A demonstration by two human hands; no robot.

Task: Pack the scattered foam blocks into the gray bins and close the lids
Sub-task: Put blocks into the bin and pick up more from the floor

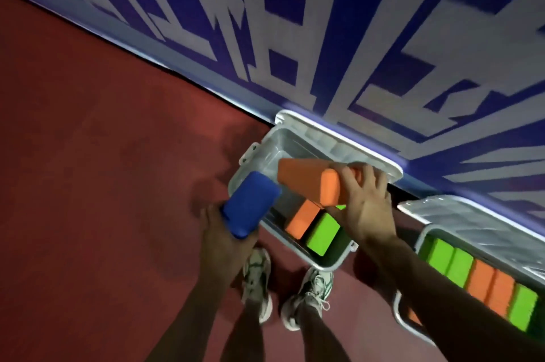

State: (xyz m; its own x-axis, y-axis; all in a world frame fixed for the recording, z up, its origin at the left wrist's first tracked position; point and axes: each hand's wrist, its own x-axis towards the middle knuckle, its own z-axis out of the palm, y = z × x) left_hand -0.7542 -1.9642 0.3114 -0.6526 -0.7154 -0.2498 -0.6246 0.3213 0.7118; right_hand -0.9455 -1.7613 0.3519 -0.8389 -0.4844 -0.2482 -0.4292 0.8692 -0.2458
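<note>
Standing on a matte red floor [88,155] beside a wall [339,22] patterned in blurred blue and pale blocks, a person holds two foam blocks over an open gray bin [259,155]. The left hand [224,240] curls its fingers around the near end of a blue foam block [250,208], a smooth rounded-corner slab that tilts up over the bin's left rim. The right hand [365,202] grips the end of an orange foam block [309,181], a long rectangular bar with a finely grained face, fingers spread over its top as it hangs across the bin's opening. Inside this translucent plastic bin, a second orange block [300,223] and a bright green block [323,233] stand side by side at the near end; the far end shows bare ribbed wall. Its lid [339,137] leans back against the wall. A second gray bin [413,323] sits to the right, packed with a row of upright green and orange blocks [472,279], its ribbed lid [472,223] also open. Two pale laced sneakers [306,299] show between the forearms.
</note>
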